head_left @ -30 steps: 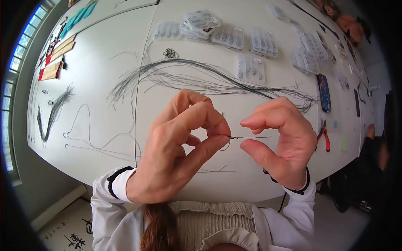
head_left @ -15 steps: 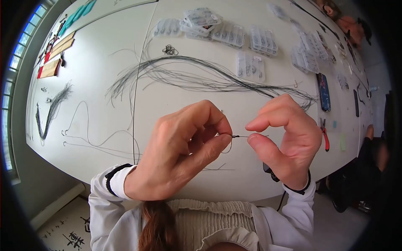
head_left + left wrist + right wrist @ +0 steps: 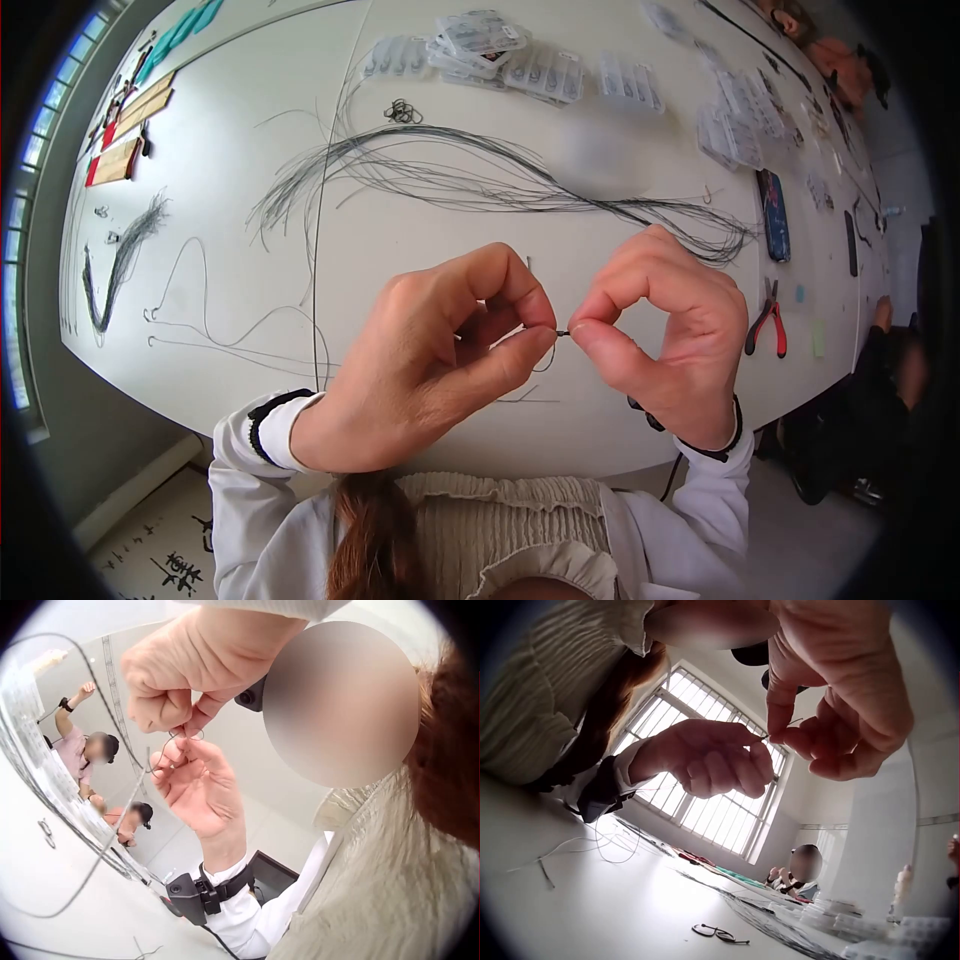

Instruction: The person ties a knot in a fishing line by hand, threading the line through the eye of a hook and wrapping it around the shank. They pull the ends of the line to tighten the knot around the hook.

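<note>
Over the near part of the table, my left hand (image 3: 430, 360) pinches a knotted dark fishing line (image 3: 563, 333) between thumb and forefinger. From the other side my right hand (image 3: 670, 330) pinches the same line with thumb and forefinger tips, close beside the left fingertips. Only a short dark stretch shows between the two hands, and a thin loop hangs below. The left wrist view shows the line (image 3: 142, 776) trailing away from the left hand (image 3: 202, 664) in a wide curve. In the right wrist view, a short end pokes out past the right fingertips.
A long bundle of dark line (image 3: 480, 145) crosses the table beyond my hands. Clear boxes of hooks (image 3: 545, 72) stand behind it. To the left lie lines with hooks (image 3: 150, 315); red-handled pliers (image 3: 768, 318) and a phone (image 3: 773, 215) are on the right.
The right hand, whose thumb and forefinger stood apart around the line's end, has moved left and now pinches the line beside the left fingertips. The left hand keeps its pinch.
</note>
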